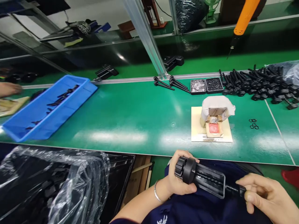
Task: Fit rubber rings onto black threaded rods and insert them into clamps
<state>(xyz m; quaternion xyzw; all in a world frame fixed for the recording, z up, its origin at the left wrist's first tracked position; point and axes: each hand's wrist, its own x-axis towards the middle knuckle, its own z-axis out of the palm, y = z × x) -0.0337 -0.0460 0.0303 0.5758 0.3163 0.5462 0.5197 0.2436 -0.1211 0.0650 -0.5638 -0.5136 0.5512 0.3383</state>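
Note:
In the head view, my left hand (178, 180) is wrapped round a black plastic housing (211, 181) with a ribbed round knob at its left end and an open rectangular frame at the other. Inside the frame runs a black threaded rod (240, 189), which sticks out at the right end. My right hand (266, 193) pinches the rod's blocky outer end between thumb and fingers. Both hands are above my lap, just in front of the bench edge.
On the green bench (130, 115) stand a wooden fixture (214, 119), parts trays (214, 85) and several black rings (253, 126). A pile of black rods (259, 82) lies right, under a hanging orange screwdriver (245, 20). Left are a blue bin (50, 124), a bagged box and another person's hand (9, 89).

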